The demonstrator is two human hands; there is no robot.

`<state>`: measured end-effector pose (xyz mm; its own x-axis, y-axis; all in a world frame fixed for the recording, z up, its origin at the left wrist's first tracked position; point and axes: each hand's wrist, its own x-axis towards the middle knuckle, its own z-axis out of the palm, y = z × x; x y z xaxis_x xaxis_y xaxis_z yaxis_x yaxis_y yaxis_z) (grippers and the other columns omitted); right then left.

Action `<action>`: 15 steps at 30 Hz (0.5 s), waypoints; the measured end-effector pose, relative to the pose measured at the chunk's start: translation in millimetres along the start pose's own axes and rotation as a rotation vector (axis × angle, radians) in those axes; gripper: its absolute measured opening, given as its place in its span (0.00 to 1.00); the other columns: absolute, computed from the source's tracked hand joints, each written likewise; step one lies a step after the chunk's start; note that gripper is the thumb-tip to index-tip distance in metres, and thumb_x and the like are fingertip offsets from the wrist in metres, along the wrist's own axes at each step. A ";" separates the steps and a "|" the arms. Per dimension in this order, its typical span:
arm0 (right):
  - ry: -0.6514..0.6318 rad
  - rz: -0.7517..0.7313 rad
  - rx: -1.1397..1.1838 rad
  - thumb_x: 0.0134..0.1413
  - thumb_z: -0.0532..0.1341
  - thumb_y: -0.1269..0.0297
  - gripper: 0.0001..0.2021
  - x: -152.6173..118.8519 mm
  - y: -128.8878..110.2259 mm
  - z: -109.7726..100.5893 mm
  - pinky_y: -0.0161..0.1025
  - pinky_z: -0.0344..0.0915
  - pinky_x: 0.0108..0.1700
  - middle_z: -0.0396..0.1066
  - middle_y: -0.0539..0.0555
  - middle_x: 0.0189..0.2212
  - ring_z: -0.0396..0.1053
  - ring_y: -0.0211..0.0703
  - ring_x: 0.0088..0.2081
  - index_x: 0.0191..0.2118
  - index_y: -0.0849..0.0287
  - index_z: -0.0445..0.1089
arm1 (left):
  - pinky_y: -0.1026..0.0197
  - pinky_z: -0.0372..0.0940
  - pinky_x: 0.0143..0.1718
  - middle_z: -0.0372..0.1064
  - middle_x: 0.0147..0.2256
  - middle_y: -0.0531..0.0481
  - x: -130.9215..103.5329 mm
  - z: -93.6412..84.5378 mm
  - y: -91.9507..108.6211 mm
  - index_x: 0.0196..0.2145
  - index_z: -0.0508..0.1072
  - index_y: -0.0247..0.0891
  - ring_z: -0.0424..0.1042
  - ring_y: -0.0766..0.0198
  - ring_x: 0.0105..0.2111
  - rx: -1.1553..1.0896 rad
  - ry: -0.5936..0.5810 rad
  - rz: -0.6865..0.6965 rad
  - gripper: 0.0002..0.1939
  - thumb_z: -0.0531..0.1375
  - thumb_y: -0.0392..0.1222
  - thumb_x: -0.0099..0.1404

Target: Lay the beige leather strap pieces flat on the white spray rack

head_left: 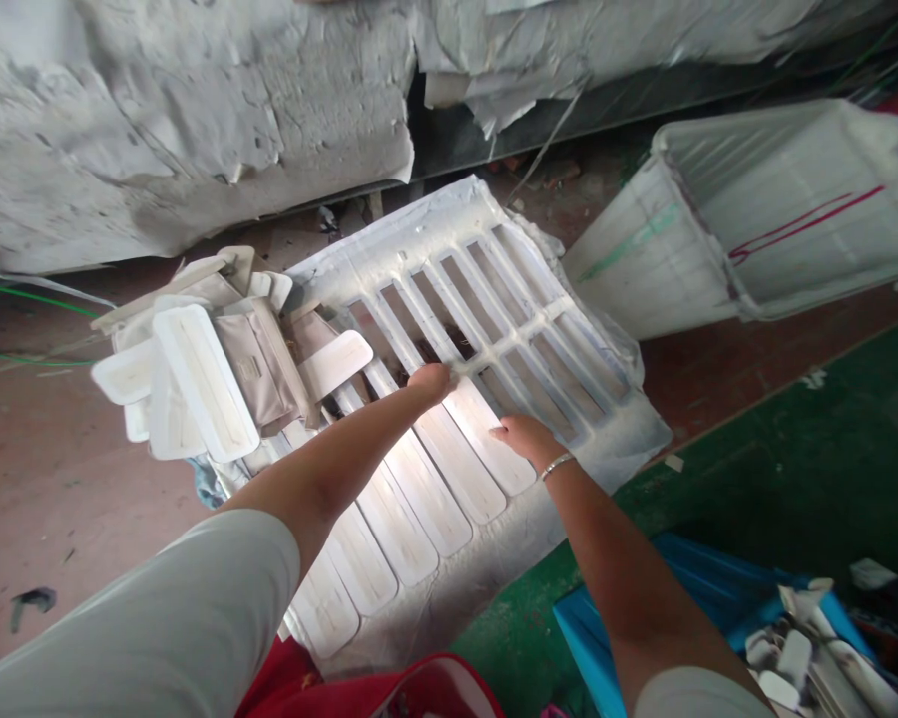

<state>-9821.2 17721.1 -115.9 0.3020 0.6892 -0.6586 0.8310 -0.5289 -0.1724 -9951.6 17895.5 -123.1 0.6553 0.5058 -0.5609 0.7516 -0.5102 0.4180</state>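
Both hands are at a long white panel with rounded ends, which lies slantwise on a pale slatted rack. My left hand is closed on its far end. Along its right edge, the fingers of my right hand pinch the panel; a bracelet circles that wrist. To the left, several similar white panels lie side by side on the rack, partly hidden by my left forearm. A heap of beige fabric pieces and loose white panels sits at the rack's left end.
Right of the rack, a large white plastic bin lies tilted with red marks inside. A blue crate holding white pieces stands at the lower right on the green floor. Peeling white covering hangs along the back.
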 end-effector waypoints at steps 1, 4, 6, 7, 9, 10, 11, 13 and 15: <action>-0.007 0.023 -0.045 0.56 0.57 0.56 0.15 -1.6 -3.1 -0.6 0.37 0.59 0.36 0.74 0.62 0.31 0.70 0.46 0.36 0.29 0.62 0.74 | 0.53 0.64 0.41 0.69 0.40 0.35 0.2 0.6 0.0 0.42 0.71 0.29 0.69 0.47 0.44 0.014 0.008 0.005 0.15 0.57 0.44 0.64; -0.030 0.072 -0.164 0.58 0.55 0.53 0.19 -3.7 -13.4 -2.5 0.39 0.62 0.40 0.75 0.67 0.36 0.72 0.51 0.41 0.33 0.64 0.76 | 0.51 0.65 0.41 0.66 0.43 0.31 -2.5 3.2 -0.4 0.45 0.70 0.26 0.69 0.46 0.44 0.053 0.049 0.006 0.13 0.56 0.35 0.63; -0.038 0.081 -0.228 0.58 0.56 0.55 0.19 -2.9 -20.7 -4.5 0.41 0.64 0.42 0.74 0.69 0.37 0.72 0.53 0.43 0.34 0.67 0.76 | 0.51 0.65 0.41 0.66 0.44 0.32 -9.4 5.1 -1.5 0.48 0.67 0.27 0.68 0.48 0.45 0.067 0.086 0.013 0.14 0.52 0.32 0.65; -0.040 0.077 -0.254 0.58 0.56 0.56 0.18 -2.3 -23.9 -5.7 0.42 0.64 0.42 0.74 0.71 0.38 0.72 0.55 0.44 0.35 0.68 0.76 | 0.53 0.65 0.41 0.66 0.44 0.34 -14.8 5.9 -2.7 0.49 0.66 0.29 0.69 0.50 0.44 0.071 0.099 0.020 0.15 0.51 0.33 0.65; -0.046 0.055 -0.292 0.58 0.56 0.59 0.17 -1.5 -28.2 -8.4 0.45 0.64 0.43 0.74 0.72 0.37 0.72 0.57 0.44 0.35 0.70 0.76 | 0.56 0.65 0.41 0.66 0.45 0.37 -29.8 6.6 -8.2 0.50 0.65 0.32 0.68 0.54 0.44 0.076 0.111 0.041 0.15 0.53 0.37 0.66; -0.051 0.038 -0.303 0.58 0.56 0.59 0.17 -1.5 -28.9 -9.9 0.45 0.64 0.43 0.74 0.72 0.36 0.72 0.57 0.44 0.35 0.70 0.76 | 0.57 0.65 0.41 0.66 0.45 0.39 -39.6 6.1 -13.5 0.50 0.65 0.33 0.68 0.55 0.44 0.072 0.130 0.057 0.16 0.55 0.40 0.65; -0.058 0.019 -0.307 0.59 0.56 0.60 0.17 -1.9 -28.7 -11.8 0.46 0.64 0.43 0.74 0.72 0.36 0.72 0.58 0.43 0.34 0.70 0.76 | 0.58 0.65 0.41 0.66 0.45 0.41 -51.0 4.7 -21.3 0.49 0.66 0.34 0.67 0.56 0.44 0.062 0.169 0.078 0.16 0.56 0.42 0.65; -0.067 -0.013 -0.300 0.60 0.55 0.59 0.19 -3.9 -27.5 -16.3 0.45 0.65 0.41 0.75 0.71 0.34 0.73 0.57 0.42 0.31 0.69 0.76 | 0.58 0.64 0.44 0.66 0.44 0.43 -78.5 -1.8 -45.9 0.46 0.67 0.35 0.66 0.57 0.44 0.019 0.329 0.120 0.14 0.56 0.43 0.64; -0.059 -0.020 -0.280 0.59 0.56 0.60 0.18 -7.1 -30.9 -21.7 0.45 0.65 0.39 0.74 0.71 0.32 0.74 0.58 0.39 0.29 0.70 0.75 | 0.58 0.62 0.47 0.66 0.43 0.44 -111.3 -13.9 -83.7 0.42 0.68 0.35 0.65 0.59 0.44 -0.033 0.577 0.111 0.11 0.56 0.42 0.64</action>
<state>-9838.8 17743.2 -90.0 0.2630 0.6637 -0.7002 0.9358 -0.3521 0.0177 -10086.4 17891.6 -85.8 0.6579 0.7522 -0.0366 0.6721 -0.5646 0.4792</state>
